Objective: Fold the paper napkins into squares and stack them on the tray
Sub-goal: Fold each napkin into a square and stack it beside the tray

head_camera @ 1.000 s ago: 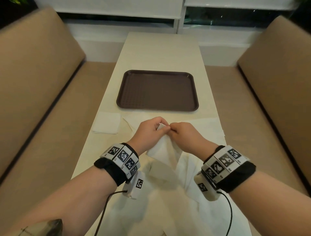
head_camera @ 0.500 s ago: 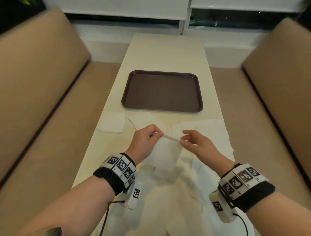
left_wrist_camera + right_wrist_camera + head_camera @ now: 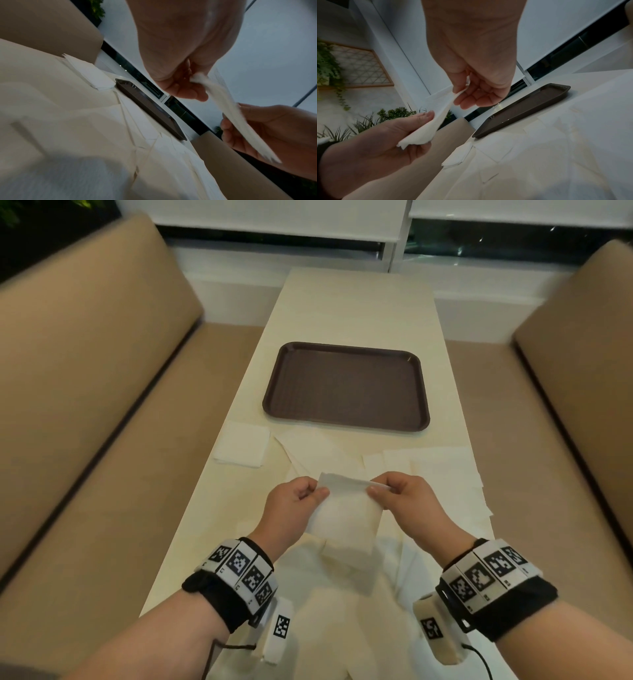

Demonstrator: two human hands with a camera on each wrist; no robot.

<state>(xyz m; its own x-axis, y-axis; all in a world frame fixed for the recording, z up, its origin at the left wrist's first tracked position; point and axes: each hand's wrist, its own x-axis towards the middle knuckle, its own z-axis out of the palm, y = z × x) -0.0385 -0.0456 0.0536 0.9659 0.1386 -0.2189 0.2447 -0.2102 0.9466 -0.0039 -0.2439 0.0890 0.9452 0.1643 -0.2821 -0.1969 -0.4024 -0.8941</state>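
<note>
**Napkin held taut between both hands, tray dead ahead**

The left hand (image 3: 294, 501) and right hand (image 3: 400, 498) each pinch a top corner of one napkin (image 3: 342, 518); both grips grasp it, and the sheet hangs toward the person above the surface (image 3: 359, 302). Its held edge runs from 9 to 3 o'clock. The tray (image 3: 346, 386) lies at 12 o'clock, bare, about equally near both hands. A folded napkin (image 3: 241, 447) sits at 10 o'clock.

Half a second ago the hands stood much the same; a second ago they were bunched together, so the edge has been drawn out.
</note>
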